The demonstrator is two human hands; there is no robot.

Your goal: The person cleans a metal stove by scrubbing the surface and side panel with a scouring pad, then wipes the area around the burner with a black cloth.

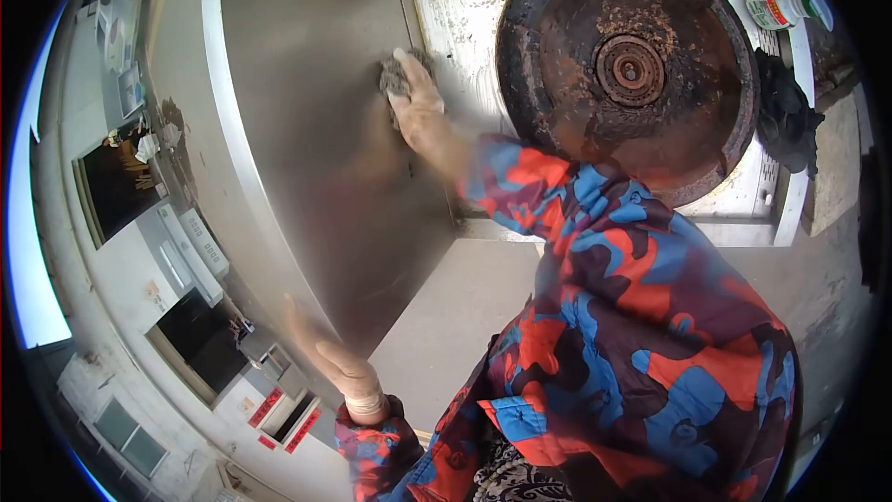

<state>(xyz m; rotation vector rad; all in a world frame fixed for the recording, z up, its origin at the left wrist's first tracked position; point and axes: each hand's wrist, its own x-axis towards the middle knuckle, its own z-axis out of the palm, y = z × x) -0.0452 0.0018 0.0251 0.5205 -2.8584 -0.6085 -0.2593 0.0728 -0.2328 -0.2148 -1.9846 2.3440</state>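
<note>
My right hand (421, 116) presses a grey, matted scrubbing pad (394, 80), which looks like steel wool, against the upright stainless steel panel (307, 65). The contact is close to the seam where the panel meets the stove top (460, 19). Lower left, my left hand (339, 364) lies along the panel's outer edge with its fingers stretched out, somewhat blurred and holding nothing. Beside my right forearm sits a large round burner (632, 70), its dark pan coated with rust and burnt grime. My patterned sleeve covers part of its rim.
A white bottle (769, 7) with a green and red label stands at the stove's far right corner. A black cloth (786, 112) hangs over the edge near it. Beyond the panel are a paved yard, a building (139, 265) and a parked vehicle (119, 9).
</note>
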